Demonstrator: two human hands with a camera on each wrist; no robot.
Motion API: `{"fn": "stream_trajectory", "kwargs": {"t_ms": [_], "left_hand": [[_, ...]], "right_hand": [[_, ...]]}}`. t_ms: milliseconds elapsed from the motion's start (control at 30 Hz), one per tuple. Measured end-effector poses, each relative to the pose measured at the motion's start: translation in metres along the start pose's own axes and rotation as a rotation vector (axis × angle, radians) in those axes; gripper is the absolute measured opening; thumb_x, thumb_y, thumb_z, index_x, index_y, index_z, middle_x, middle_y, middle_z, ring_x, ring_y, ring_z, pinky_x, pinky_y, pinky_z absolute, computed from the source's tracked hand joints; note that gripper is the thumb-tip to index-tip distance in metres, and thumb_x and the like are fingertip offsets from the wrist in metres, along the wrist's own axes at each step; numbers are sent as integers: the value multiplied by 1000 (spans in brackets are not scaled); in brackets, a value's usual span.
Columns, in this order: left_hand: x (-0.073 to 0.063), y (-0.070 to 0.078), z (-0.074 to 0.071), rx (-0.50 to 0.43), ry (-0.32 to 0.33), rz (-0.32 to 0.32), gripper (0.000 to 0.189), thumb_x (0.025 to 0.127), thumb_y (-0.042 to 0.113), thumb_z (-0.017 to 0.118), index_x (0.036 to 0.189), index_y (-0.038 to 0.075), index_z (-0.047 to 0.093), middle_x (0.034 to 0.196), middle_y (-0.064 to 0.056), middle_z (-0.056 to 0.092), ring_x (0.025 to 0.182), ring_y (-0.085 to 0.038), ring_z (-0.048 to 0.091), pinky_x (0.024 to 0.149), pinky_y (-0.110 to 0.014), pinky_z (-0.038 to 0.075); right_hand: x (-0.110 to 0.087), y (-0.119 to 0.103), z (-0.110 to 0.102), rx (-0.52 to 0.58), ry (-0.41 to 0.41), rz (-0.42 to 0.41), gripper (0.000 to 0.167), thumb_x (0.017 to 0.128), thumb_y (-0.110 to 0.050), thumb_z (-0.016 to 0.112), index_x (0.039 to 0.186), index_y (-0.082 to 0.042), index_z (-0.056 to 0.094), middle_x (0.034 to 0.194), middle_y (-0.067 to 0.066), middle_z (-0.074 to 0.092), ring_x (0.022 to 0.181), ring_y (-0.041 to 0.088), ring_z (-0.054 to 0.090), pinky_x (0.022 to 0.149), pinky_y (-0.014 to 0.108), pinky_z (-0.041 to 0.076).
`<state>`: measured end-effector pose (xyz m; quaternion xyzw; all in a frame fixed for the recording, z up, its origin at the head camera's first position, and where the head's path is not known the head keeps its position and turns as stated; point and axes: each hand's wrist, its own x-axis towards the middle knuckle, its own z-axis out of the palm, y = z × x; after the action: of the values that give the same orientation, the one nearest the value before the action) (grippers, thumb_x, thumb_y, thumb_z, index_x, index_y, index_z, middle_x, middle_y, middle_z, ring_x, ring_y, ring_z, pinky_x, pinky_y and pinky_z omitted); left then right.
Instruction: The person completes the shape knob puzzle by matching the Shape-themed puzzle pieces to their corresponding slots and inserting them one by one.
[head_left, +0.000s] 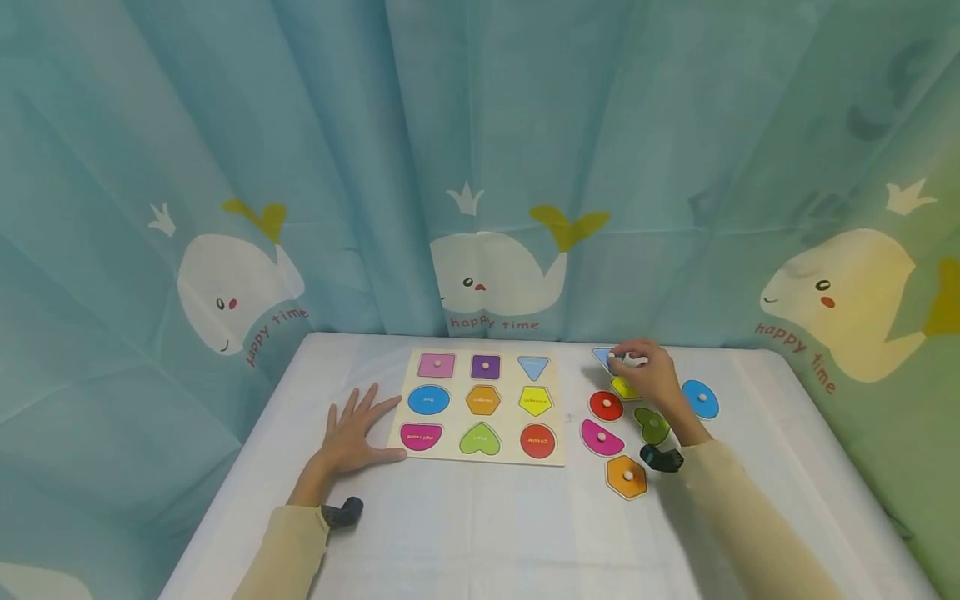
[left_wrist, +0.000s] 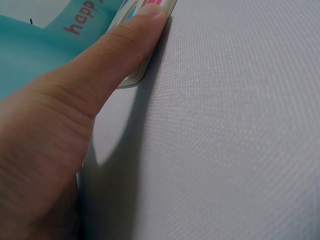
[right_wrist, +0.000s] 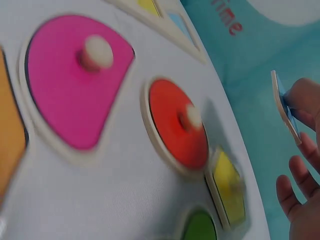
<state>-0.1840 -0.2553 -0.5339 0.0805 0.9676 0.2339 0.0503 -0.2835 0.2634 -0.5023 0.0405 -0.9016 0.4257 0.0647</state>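
My right hand (head_left: 651, 373) pinches a light blue triangle piece (head_left: 602, 358) between thumb and fingers. In the right wrist view that triangle (right_wrist: 284, 107) stands edge-on, raised off the table. My left hand (head_left: 360, 437) lies with fingers spread at the left edge of a wooden shape puzzle board (head_left: 517, 462); the thumb (left_wrist: 130, 42) touches the board's near corner. A pink rectangle piece (head_left: 437, 364) and a purple square piece (head_left: 486, 366) with knobs sit in the board. Its other shapes, including a blue triangle (head_left: 534, 367), show printed labels and no knobs.
Below my right hand lie a yellow pentagon (head_left: 625, 389), a red circle (head_left: 606, 406), a green heart (head_left: 652, 426), a magenta half round (head_left: 602, 437) and an orange hexagon (head_left: 626, 477). A blue oval (head_left: 701, 399) lies right of that wrist. A curtain (head_left: 360, 167) hangs behind the table.
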Motion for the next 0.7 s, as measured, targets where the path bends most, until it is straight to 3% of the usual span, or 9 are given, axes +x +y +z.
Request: {"fn": "stream_trajectory", "kwargs": {"t_ms": [367, 700], "left_hand": [[1, -2, 1, 3, -4, -8, 104, 71, 66, 81, 157, 21, 44, 170, -20, 16, 154, -51, 0, 115, -75, -8], [0, -3, 2, -9, 15, 17, 103, 71, 66, 81, 156, 21, 45, 169, -20, 18, 154, -52, 2, 115, -76, -7]], "right_hand": [[10, -28, 45, 59, 0, -55, 24, 94, -26, 75, 108, -6, 76, 129, 19, 58, 114, 37, 55, 96, 52, 53], [17, -46, 75, 98, -58, 34, 23, 93, -26, 75, 109, -8, 76, 133, 17, 55, 120, 38, 51, 100, 55, 49]]}}
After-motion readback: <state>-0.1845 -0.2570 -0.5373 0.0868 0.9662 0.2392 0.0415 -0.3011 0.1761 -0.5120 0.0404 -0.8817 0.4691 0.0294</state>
